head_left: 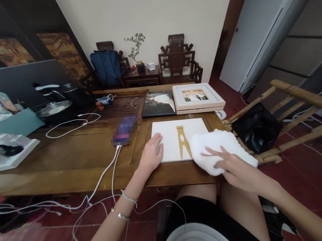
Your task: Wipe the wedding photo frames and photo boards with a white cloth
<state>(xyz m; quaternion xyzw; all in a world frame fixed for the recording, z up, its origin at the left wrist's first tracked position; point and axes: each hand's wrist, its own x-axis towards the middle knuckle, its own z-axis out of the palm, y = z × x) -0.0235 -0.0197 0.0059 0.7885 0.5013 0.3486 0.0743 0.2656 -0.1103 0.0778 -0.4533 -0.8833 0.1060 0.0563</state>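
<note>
A white rectangular panel (167,135) lies flat on the wooden table, with a gold cat-shaped piece with two legs (181,135) on it. At the panel's left edge, my left hand (152,152) rests with its fingers stretched out, holding nothing. A fluffy white towel (234,142) covers the panel's right side and reaches past the table's front edge. My right hand (231,166) presses on this towel, gripping it with partly bent fingers. What lies beneath the towel is hidden.
Behind the panel lie a dark photo panel (157,103) and a pale framed photo (197,97). A phone (124,130) with white cables (108,167) is to the left. A power strip (9,152) stands farther left. A bamboo chair (293,96) holds a black bag (257,128) at right.
</note>
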